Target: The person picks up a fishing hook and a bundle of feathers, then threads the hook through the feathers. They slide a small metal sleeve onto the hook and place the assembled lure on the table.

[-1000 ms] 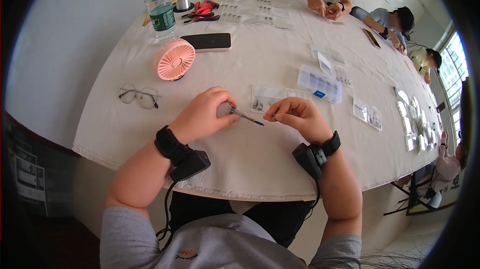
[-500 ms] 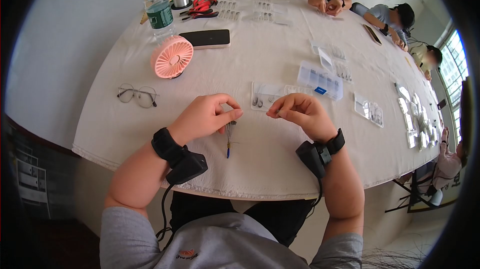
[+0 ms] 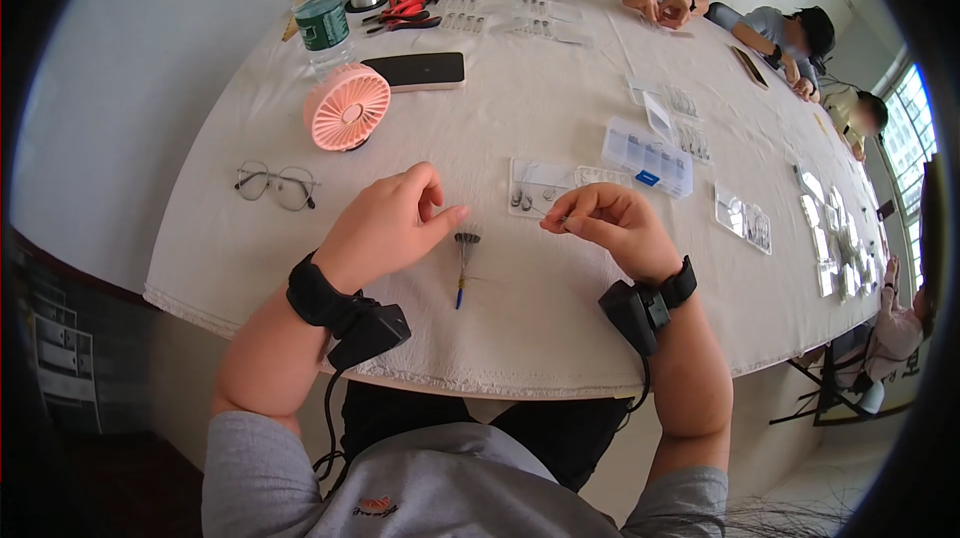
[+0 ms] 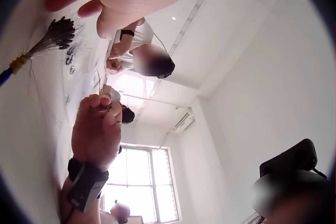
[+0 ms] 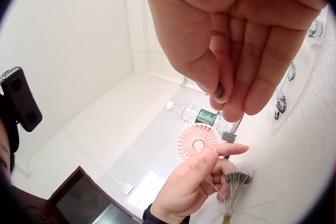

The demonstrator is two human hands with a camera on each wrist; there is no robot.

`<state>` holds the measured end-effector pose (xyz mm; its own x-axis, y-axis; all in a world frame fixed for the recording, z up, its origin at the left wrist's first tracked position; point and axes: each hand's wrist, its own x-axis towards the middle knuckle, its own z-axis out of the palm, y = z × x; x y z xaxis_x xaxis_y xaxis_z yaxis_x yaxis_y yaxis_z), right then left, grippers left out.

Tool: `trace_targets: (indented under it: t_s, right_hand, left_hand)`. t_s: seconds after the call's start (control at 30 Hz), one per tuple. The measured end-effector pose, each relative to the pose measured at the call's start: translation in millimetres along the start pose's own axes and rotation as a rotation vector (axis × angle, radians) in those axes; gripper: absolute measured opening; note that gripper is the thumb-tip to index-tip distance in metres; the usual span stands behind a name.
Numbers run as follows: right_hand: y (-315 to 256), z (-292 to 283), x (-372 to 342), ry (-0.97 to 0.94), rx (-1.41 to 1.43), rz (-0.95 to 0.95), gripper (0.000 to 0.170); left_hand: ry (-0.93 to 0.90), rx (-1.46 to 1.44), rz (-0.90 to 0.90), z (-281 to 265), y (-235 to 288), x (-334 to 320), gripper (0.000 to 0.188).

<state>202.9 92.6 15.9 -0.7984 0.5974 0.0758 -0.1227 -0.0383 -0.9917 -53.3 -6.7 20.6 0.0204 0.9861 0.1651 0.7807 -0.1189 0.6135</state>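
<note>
My left hand [image 3: 385, 223] hovers over the cloth with its fingers relaxed and nothing held in them. Just beside its thumb lies a bundle of thin wires [image 3: 465, 256], with a cluster of small dark beads at the far end, a yellow binding and a blue tip. In the left wrist view the dark cluster [image 4: 59, 34] fans out below the fingers. My right hand [image 3: 615, 228] pinches a small dark bead-like piece [image 5: 220, 90] between thumb and fingertip. Behind that hand is a clear flat case [image 3: 540, 178] with dark wire loops in it.
A lidded compartment box [image 3: 648, 160] and another clear case [image 3: 743, 218] lie to the right. On the left are eyeglasses [image 3: 275, 185], a pink fan [image 3: 347, 110], a phone [image 3: 428, 70], a bottle [image 3: 322, 23] and red-handled pliers [image 3: 408, 6]. Other people work around the table [image 3: 540, 338].
My left hand has let go of the wire bundle, which now lies on the cloth with its blue tip toward me, and has drawn back left. The right hand keeps its pinch.
</note>
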Motion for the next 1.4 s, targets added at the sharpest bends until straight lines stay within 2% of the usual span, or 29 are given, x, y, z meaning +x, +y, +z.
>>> trace_targets:
  t_s: [0.07, 0.27, 0.47, 1.4]
  right_hand:
    - [-0.9, -0.6, -0.7, 0.007, -0.009, 0.004, 0.003]
    - [1.0, -2.1, -0.1, 0.000, -0.024, 0.015, 0.002]
    - [0.5, -1.8, -0.3, -0.007, -0.025, 0.006, 0.001]
    - [1.9, -1.6, 1.0, -0.027, -0.032, 0.005, 0.002]
  left_hand:
    - [-0.042, 0.052, -0.006, -6.1, 10.1, -3.2, 0.024]
    - [-0.078, -0.170, 0.074, -5.6, 8.0, -1.1, 0.019]
    - [-0.140, -0.090, 0.106, -9.8, 5.7, -1.6, 0.016]
    - [-0.101, -0.115, 0.221, -11.7, 11.8, -3.2, 0.016]
